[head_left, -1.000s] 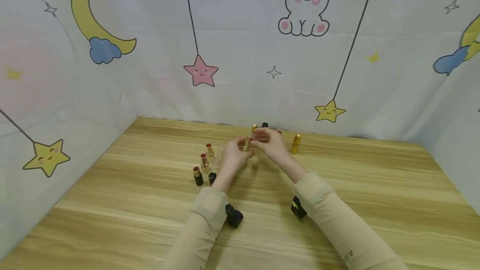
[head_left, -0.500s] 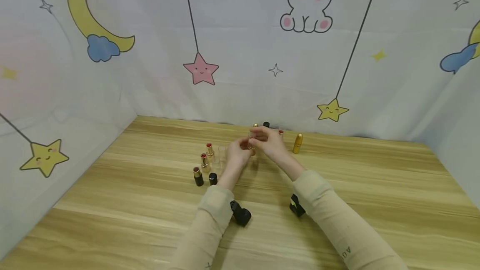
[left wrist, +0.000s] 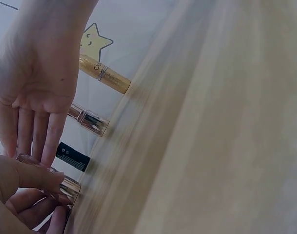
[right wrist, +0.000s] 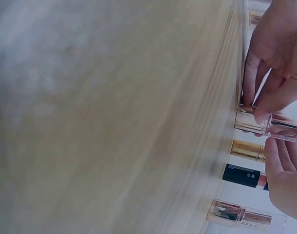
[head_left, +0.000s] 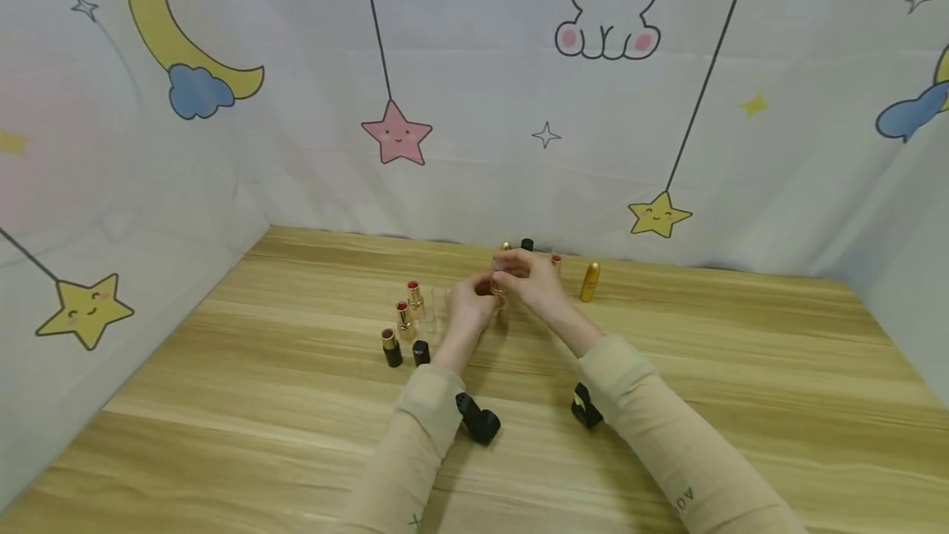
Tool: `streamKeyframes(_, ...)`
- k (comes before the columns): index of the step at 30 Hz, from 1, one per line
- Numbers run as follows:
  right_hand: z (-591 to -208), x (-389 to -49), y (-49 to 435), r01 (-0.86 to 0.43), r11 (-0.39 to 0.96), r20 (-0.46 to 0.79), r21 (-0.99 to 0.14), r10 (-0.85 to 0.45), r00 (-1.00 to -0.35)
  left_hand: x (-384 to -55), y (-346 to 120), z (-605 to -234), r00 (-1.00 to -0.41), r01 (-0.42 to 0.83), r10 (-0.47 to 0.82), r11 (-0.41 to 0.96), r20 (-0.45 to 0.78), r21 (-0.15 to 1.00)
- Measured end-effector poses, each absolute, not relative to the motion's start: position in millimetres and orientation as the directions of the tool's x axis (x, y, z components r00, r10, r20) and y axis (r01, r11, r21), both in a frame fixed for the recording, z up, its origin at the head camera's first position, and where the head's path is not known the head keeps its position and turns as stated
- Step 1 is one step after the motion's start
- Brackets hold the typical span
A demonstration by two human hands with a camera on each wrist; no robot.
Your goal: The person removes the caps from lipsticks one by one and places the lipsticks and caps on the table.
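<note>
My left hand grips the shiny rose-gold base of a lipstick, held upright close to the table. A clear cap sits over its upper part, and my right hand pinches this cap between thumb and fingers. In the left wrist view, the right hand's fingers reach down to the cap, while the left thumb lies across the lipstick. Part of the lipstick is hidden by the fingers.
Left of the hands stand uncapped lipsticks, clear caps and a black cap. Behind and right are a gold lipstick, a clear-capped lipstick and a black lipstick. A printed curtain borders the table.
A second ago the clear cap was held above the lipstick's red tip; it has come down over it. The left hand shifted slightly right, and both hands have since stayed nearly still.
</note>
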State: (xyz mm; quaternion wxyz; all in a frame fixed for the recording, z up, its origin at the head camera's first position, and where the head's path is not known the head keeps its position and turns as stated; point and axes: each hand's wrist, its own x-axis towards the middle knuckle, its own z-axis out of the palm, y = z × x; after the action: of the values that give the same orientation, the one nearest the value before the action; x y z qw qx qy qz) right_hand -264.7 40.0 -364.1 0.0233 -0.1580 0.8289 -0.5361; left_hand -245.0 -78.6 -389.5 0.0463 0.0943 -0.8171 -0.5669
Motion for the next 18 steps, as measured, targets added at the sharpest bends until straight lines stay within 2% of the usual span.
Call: streamKeyframes(18, -364.5, -261.2, 45.3, -0.202, 0.331, 0.11, -0.922, -0.277, -0.955, -244.4, -78.1, -391.7, -0.981, -0.083, -0.192, 0.334, -0.018, 0.939)
